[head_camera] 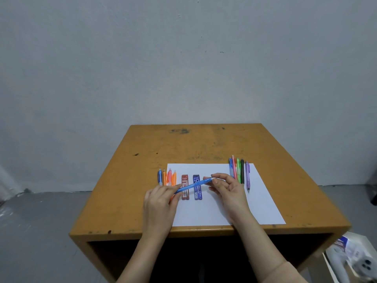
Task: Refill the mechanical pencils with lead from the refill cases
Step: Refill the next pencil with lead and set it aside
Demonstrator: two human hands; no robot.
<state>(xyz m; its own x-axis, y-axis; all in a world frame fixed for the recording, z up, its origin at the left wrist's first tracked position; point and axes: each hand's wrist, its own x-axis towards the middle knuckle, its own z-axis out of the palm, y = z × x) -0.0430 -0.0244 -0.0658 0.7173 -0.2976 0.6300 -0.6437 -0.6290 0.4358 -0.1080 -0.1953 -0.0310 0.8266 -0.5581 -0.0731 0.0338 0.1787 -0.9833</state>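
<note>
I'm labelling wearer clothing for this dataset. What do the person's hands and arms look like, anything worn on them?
No gloves, rings, watch or bracelet show. The left hand and forearm are uncovered down to the picture's edge. The right hand and wrist are uncovered too; near the elbow a fold suggests a light tan sleeve, though it is blurred.

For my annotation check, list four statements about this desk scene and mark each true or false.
1. The left hand and right hand both hold the translucent blue mechanical pencil. True.
2. The red rectangular lead refill case lies right of the blue rectangular lead refill case. False: it lies to its left.
3. The white paper sheet lies on the orange-brown wooden table. True.
4. The black pencil lies left of both cases. False: it lies to their right, on the sheet.
</note>
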